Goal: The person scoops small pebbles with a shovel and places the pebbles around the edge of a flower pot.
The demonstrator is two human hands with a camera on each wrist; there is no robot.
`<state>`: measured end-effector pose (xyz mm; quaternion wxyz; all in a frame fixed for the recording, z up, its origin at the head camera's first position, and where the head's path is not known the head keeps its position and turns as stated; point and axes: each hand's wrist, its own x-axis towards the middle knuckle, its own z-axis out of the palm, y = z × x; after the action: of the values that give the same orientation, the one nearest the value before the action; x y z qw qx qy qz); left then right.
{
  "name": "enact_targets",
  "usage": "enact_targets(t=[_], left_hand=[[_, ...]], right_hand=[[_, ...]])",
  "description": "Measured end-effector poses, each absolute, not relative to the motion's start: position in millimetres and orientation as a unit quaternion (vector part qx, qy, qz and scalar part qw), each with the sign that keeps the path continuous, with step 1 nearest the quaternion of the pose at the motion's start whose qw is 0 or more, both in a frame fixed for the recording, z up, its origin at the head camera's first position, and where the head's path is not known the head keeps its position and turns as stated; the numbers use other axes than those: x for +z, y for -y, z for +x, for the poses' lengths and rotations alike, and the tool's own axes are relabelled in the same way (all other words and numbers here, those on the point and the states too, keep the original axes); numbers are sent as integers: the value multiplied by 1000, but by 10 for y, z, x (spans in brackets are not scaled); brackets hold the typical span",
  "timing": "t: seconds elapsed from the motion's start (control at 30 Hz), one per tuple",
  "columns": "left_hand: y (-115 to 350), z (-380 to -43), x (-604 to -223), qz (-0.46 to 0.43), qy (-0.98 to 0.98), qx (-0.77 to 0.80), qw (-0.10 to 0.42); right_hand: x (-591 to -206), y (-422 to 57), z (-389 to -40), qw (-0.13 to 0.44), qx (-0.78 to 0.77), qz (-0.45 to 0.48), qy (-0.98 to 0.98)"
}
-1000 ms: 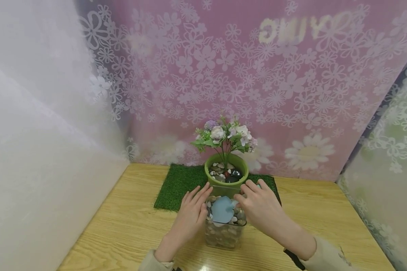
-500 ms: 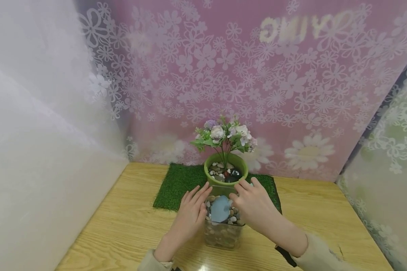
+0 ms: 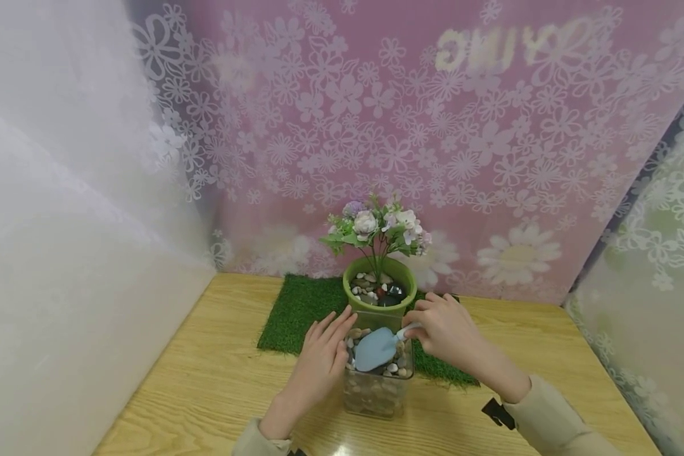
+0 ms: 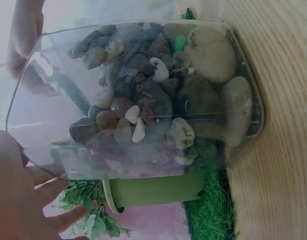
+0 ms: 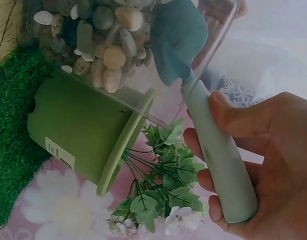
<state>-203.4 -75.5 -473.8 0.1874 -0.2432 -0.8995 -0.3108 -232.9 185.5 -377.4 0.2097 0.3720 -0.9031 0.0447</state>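
Blue scoop [image 3: 375, 349] over pebbles [image 5: 113, 57] inside clear container [image 3: 373, 400]

Right hand [image 3: 447, 332] curls round the handle [image 5: 221, 155], just outside the rim; left hand [image 3: 317, 356], fingers straight, rests at the left edge. Green pot [image 5: 76, 120] stands close beyond the far wall; wooden surface [image 3: 194, 392] spreads either side.

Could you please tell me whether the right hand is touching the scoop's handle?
Touching: the right wrist view shows the right hand gripping the handle, its thumb lying against one side.

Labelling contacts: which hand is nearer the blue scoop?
Right. The right hand grips the blue scoop by its handle; the left hand is at the left side of the clear container, off the scoop.
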Motion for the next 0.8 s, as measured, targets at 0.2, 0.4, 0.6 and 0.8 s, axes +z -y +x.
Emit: enact_targets(t=[0.2, 0.4, 0.6, 0.8], left_hand=[[753, -2034, -4740, -242, 900, -309, 190], [750, -2038, -4745, -243, 898, -313, 190], [753, -2041, -4745, -240, 900, -308, 195], [751, -2037, -4754, -241, 900, -308, 190]], right_hand=[[-3797, -1859, -2327, 245, 44, 377, 892], [-3755, -1897, -2309, 250, 75, 376, 889], [-3746, -1961, -2317, 257, 60, 365, 893], [-3781, -1926, -2291, 278, 32, 372, 885]])
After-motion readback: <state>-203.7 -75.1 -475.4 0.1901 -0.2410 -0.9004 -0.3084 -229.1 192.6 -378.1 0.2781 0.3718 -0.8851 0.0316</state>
